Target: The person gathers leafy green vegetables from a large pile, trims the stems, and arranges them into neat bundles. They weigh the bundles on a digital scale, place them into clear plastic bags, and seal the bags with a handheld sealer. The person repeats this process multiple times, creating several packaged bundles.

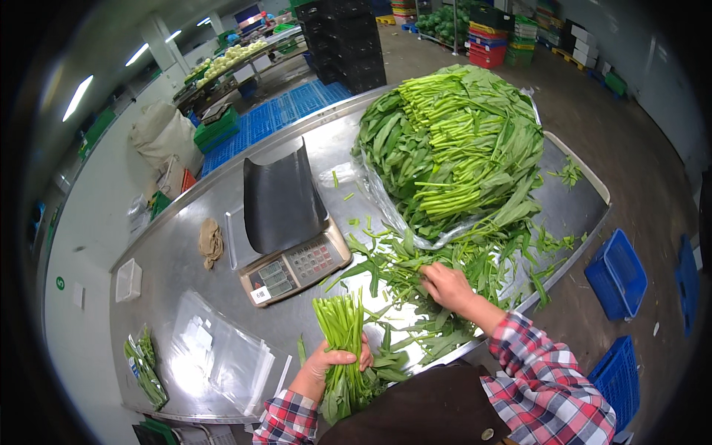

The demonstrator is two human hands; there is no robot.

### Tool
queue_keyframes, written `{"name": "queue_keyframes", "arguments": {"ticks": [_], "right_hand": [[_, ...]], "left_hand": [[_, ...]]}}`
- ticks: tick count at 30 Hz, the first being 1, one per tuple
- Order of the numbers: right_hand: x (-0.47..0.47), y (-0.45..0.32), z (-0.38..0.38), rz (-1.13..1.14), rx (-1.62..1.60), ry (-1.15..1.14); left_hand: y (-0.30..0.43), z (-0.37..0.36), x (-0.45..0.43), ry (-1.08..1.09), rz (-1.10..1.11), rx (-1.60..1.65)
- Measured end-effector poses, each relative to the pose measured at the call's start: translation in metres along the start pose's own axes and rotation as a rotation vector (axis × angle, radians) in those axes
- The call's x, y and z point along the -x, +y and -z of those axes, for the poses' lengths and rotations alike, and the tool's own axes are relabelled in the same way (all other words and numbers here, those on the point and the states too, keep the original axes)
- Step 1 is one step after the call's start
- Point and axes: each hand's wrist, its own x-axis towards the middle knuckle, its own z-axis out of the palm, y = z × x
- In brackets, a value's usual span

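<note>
My left hand point(336, 359) grips a bunch of water spinach point(339, 322) near the table's front edge, cut stems up and leaves hanging down. Reaching over the loose, scattered leaves and stems point(445, 334) is my right hand point(450, 289). Its fingers are curled among the greens, and whether they pinch a stem cannot be made out. Beyond it a large heap of water spinach point(456, 150) rests on clear plastic film point(384, 194), many of its stems lying side by side. A digital scale point(295, 270) with a curved black pan point(283, 194) stands left of the heap.
Clear plastic bags point(222, 356), a packed bag of greens point(146, 370), a white plastic tub point(129, 281) and a brown crumpled bundle point(211, 243) lie on the steel table point(178, 245). Blue baskets point(617, 275) stand on the floor at right. Black crates point(345, 44) are stacked behind.
</note>
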Motion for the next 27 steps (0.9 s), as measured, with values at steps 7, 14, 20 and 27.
{"name": "queue_keyframes", "arguments": {"ticks": [7, 14, 20, 27], "right_hand": [[-0.019, -0.051, 0.025, 0.363, 0.084, -0.068], [-0.005, -0.015, 0.021, -0.158, 0.106, -0.476], [-0.015, -0.102, -0.015, 0.304, -0.752, -0.383], [-0.029, -0.103, -0.025, -0.237, -1.415, -0.538]], "left_hand": [[0.0, -0.005, -0.014, 0.029, 0.11, -0.13], [0.008, -0.005, 0.006, 0.263, -0.144, -0.466], [-0.021, -0.021, -0.015, 0.384, -0.629, -1.131], [0.074, -0.016, -0.024, 0.068, -0.439, -0.771]]}}
